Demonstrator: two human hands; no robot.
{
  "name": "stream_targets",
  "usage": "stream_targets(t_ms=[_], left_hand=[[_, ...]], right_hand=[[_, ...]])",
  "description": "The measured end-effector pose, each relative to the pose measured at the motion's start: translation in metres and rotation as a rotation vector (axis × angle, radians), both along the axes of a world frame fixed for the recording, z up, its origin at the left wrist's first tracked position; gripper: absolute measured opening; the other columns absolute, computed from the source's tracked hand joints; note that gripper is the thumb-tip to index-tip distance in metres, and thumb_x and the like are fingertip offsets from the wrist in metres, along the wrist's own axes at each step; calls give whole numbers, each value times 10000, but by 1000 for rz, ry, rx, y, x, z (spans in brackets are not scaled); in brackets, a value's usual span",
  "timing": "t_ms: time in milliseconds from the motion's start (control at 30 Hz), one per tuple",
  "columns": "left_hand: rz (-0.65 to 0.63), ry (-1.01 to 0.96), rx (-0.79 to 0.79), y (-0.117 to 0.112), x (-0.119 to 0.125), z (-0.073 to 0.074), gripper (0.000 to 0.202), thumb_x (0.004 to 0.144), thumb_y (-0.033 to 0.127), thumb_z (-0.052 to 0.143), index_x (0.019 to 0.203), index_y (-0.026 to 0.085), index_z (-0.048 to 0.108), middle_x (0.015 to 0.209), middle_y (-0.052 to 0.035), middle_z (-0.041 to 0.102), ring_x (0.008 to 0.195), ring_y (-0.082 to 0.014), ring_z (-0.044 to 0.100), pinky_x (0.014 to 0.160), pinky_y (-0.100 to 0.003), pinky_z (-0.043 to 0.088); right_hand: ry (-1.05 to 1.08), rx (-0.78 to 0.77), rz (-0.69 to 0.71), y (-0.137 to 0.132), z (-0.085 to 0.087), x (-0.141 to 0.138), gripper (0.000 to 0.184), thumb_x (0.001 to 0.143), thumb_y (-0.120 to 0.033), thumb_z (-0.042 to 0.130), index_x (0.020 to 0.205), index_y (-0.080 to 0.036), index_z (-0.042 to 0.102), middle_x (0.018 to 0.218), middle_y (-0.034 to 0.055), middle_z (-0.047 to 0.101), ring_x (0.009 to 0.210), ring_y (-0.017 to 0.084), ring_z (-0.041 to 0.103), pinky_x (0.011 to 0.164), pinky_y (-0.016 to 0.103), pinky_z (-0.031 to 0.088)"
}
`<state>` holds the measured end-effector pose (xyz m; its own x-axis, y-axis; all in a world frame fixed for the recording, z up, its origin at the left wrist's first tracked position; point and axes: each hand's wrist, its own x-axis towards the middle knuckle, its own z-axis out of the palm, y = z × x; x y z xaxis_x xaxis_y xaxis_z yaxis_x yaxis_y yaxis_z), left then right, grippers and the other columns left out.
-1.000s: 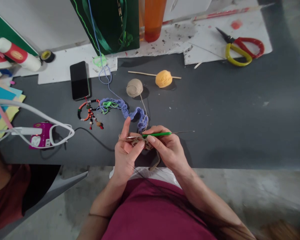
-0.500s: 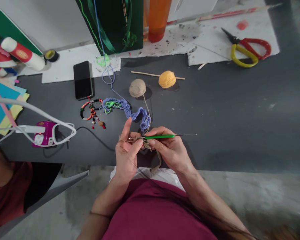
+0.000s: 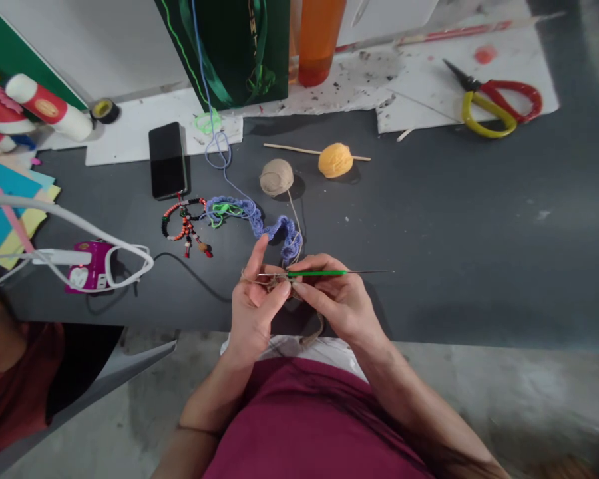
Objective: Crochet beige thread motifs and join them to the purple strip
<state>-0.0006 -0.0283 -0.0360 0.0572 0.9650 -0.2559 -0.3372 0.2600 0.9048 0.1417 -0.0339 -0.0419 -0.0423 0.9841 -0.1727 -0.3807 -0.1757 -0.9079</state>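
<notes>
Your right hand (image 3: 337,298), fingers pinching a green crochet hook (image 3: 314,273), your left hand (image 3: 252,313), fingers pinching tan crochet work (image 3: 279,284) between both hands (a tan yarn ball (image 3: 276,177) sits at 12 o'clock)

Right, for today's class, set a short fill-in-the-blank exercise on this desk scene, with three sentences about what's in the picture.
The right hand holds a crochet hook with a ____ handle, while the left hand pinches the crocheted work.
The orange yarn ball is pierced by a thin wooden ____.
The scissors have one red handle loop and one ____ handle loop.

Missing words: green, stick, yellow.
</notes>
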Motion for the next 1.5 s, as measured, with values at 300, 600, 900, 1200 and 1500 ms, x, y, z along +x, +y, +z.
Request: stream_targets(t_ms=[300, 600, 900, 1200, 1500], left_hand=[[-27, 1, 9, -7, -7, 4, 631, 816, 298, 873, 1420, 335, 694, 817, 33, 667, 730, -103, 587, 714, -219, 522], [82, 34, 159, -8, -5, 0, 470, 890, 320, 823, 1349, 383, 749, 741, 41, 612, 629, -80, 496, 597, -174, 466], [27, -117, 100, 0, -7, -1, 415, 845, 366, 859, 1257, 352, 806, 643, 54, 560, 564, -74, 480, 569, -169, 483], [-78, 80, 141, 10, -27, -4, 467, 851, 341, 834, 1311, 276, 786, 676, 21, 632, 578, -93, 509, 550, -213, 437], [-93, 108, 23, 21, -32, 7, 407, 861, 307, 810, 1265, 269, 813, 643, 41, 539, 573, -85, 466, 537, -203, 415]], right_hand=[[68, 86, 87, -1, 7, 2, 127, 866, -345, 859, 927, -256, 791, 846, 12, 768, 723, 139, 725, 691, 273, 638], [-63, 151, 94, -4, 6, 6, 121, 887, -314, 814, 989, -256, 783, 825, 13, 755, 688, 146, 704, 635, 273, 599], [-940, 354, -216, 16, 13, 22, 166, 979, -186, 587, 987, -252, 739, 834, 36, 749, 751, 194, 692, 701, 334, 568], [-1265, 504, -118, 60, 8, 11, 181, 1039, -278, 560, 1054, -203, 724, 880, 100, 721, 815, 270, 633, 760, 406, 515], [-1329, 516, 24, 81, 3, 5, 165, 913, -92, 619, 904, -222, 720, 985, 112, 678, 909, 284, 602, 806, 428, 502]])
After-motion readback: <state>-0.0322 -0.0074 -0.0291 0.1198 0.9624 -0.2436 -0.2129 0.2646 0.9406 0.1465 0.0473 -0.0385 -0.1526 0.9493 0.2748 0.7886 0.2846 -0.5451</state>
